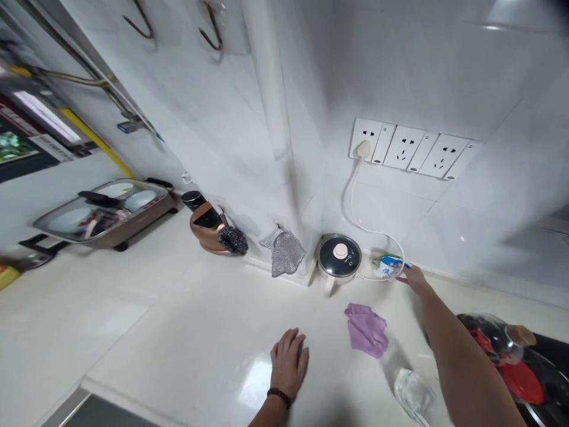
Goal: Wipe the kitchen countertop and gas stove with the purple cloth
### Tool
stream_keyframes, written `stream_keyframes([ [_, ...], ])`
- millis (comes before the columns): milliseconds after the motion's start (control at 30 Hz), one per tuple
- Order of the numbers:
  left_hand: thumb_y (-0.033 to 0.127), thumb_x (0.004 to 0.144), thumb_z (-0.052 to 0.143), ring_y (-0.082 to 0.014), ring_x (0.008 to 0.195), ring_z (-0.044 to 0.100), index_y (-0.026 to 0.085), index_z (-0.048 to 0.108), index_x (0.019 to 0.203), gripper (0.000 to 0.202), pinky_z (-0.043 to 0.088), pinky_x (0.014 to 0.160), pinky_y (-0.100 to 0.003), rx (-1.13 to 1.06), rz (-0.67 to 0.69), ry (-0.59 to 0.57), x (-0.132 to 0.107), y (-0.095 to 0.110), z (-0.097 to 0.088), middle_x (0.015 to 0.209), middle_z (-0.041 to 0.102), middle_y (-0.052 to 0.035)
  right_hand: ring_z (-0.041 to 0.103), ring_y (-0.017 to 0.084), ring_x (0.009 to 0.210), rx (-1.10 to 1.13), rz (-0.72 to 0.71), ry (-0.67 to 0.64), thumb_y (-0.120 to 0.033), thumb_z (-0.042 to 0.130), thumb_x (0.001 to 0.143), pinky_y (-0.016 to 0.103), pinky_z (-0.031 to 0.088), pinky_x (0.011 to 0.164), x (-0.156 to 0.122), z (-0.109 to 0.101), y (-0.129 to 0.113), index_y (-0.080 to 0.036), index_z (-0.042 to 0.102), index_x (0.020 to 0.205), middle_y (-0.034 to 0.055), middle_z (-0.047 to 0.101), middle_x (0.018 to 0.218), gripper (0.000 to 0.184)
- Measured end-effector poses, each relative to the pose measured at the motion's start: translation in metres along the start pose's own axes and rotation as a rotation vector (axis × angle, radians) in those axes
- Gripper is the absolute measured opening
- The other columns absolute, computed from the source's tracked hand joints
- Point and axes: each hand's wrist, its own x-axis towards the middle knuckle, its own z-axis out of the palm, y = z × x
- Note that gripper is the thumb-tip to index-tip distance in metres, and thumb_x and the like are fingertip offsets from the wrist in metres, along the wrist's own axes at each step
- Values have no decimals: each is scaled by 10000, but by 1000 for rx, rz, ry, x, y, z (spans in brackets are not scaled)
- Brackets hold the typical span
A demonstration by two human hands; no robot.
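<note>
My left hand (288, 360) lies flat on the white counter (186, 332), fingers stretched out and holding nothing. My right hand (414, 277) reaches far across to a small white, blue and green packet (387, 265) against the wall and touches it; its fingertips are hidden, so I cannot tell whether it grips the packet. The packet sits inside the loop of a white power cord (355, 207) beside a small electric pot (339, 256) with a dark lid. A purple cloth (367, 329) lies crumpled between my two arms.
A steel mesh scrubber (283, 251) hangs by the pipe (275, 118). A copper-coloured holder with a brush (213, 231) and an electric grill pan with a glass lid (104, 213) stand at the left. A clear bottle (413, 394) and a lidded red pot (511, 356) are at the right.
</note>
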Motion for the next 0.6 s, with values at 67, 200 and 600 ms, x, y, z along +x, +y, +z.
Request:
stream_keyframes([
  [67, 316, 1079, 551, -346, 1426, 668, 261, 817, 1271, 333, 519, 1136, -555, 19, -6, -8, -1, -1, -1, 1466, 784, -133, 823, 303, 979, 35, 21, -103, -507, 1007, 609, 475, 749, 854, 10, 20, -3, -248, 761, 869, 51, 850, 916, 442],
  [200, 314, 1075, 564, -344, 1431, 669, 266, 811, 1279, 324, 520, 1141, -554, 33, -9, -25, -2, 0, -3, 1469, 782, -135, 811, 332, 1089, 88, 43, -261, -454, 1053, 564, 505, 747, 932, 25, 50, -7, -230, 797, 904, 76, 869, 1045, 481],
  [600, 316, 1063, 563, -350, 1442, 656, 253, 818, 1274, 338, 512, 1152, -563, 25, -30, -72, 2, 6, -10, 1476, 776, -152, 768, 281, 1099, -15, 4, -137, -487, 937, 597, 426, 675, 880, 4, 52, -18, -265, 795, 1219, 70, 837, 1150, 675],
])
